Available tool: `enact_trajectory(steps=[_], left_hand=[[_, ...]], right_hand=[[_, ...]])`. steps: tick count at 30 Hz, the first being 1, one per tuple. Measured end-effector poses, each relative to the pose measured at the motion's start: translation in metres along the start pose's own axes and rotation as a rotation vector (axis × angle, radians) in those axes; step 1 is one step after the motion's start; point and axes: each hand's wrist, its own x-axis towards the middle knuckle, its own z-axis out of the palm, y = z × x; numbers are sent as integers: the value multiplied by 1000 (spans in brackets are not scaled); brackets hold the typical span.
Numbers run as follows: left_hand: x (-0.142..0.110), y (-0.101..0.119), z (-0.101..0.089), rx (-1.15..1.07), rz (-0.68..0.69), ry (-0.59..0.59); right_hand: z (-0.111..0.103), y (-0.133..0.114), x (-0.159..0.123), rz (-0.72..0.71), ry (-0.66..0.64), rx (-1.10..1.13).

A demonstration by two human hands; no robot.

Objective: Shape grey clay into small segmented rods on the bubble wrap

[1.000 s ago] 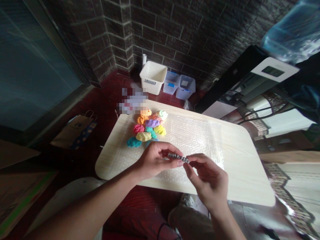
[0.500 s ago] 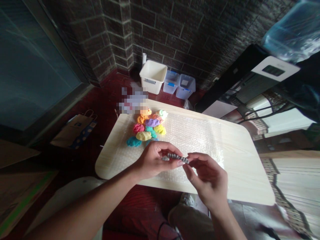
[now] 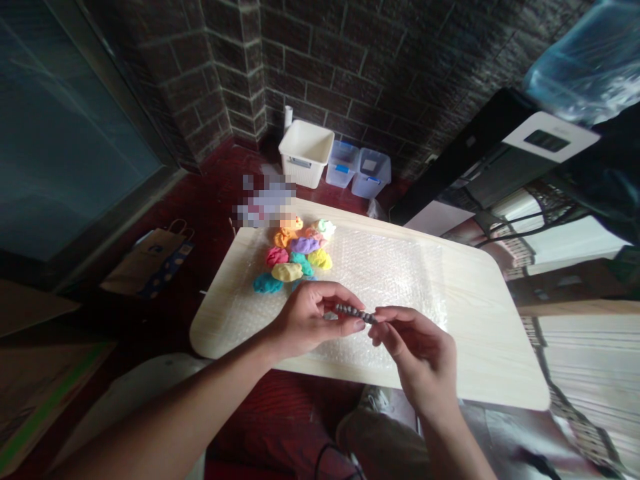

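Note:
Between the thumb and fingers of my left hand [image 3: 310, 320] is a thin grey piece with a row of bead-like bumps [image 3: 354, 312]; its kind I cannot make out for sure. My right hand [image 3: 417, 347] pinches the right end of that piece with thumb and forefinger. Both hands are above the near side of the table. Beyond my left hand lie several soft coloured lumps that look like modelling clay: a teal lump [image 3: 268, 283], a pale yellow lump [image 3: 287, 272], a purple lump [image 3: 305, 246] and a red lump [image 3: 277, 257].
Bubble wrap [image 3: 390, 273] covers the middle of the pale wooden table [image 3: 480, 320]. On the floor behind stand a cream bin [image 3: 306, 157] and two clear plastic boxes [image 3: 371, 173]. A paper bag [image 3: 145, 257] stands left, and a pixelated patch hides the table's far left corner.
My right thumb has moved up and closed against the right end of the grey beaded piece. My left hand has hardly moved, and the coloured lumps lie as before.

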Motion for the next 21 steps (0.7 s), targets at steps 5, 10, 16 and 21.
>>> enact_trajectory(steps=[5,10,16,21], left_hand=[[0,-2,-1,17,1,4],[1,-3,-1,40,12,-1],[2,-3,-1,59,11,1],[2,-4,-1,88,-4,-4]], right_hand=[[0,0,1,-73,-5,-52],[3,-1,1,-161,-21,-120],[0,1,0,-95,-1,-78],[-2,4,2,-65,-67,-27]])
